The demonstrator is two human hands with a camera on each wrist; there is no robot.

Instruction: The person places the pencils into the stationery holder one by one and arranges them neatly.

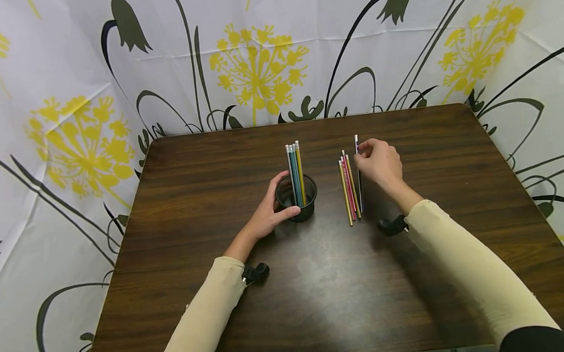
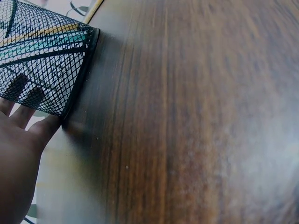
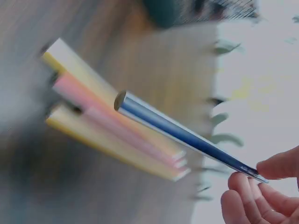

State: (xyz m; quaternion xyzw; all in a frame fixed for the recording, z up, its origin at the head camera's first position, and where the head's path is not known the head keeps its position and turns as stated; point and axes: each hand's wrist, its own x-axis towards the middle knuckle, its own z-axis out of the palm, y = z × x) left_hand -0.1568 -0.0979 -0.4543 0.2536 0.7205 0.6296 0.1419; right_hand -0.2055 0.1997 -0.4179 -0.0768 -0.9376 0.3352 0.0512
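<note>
My left hand grips a black mesh pencil cup from its left side, the thumb across the near side. Several teal and yellow pencils stand in the cup, their eraser ends up. In the left wrist view, fingers touch the mesh near the cup's base. With thumb and fingers, my right hand pinches a blue pencil near its eraser end. The pencil's unsharpened end points away from the hand. Just left of it, several yellow and pink pencils lie side by side on the table.
The dark wood-grain table ends at the back against a white curtain with a yellow and grey floral print. The loose pencils lie between the cup and my right hand. A small black wrist camera sits at my left cuff.
</note>
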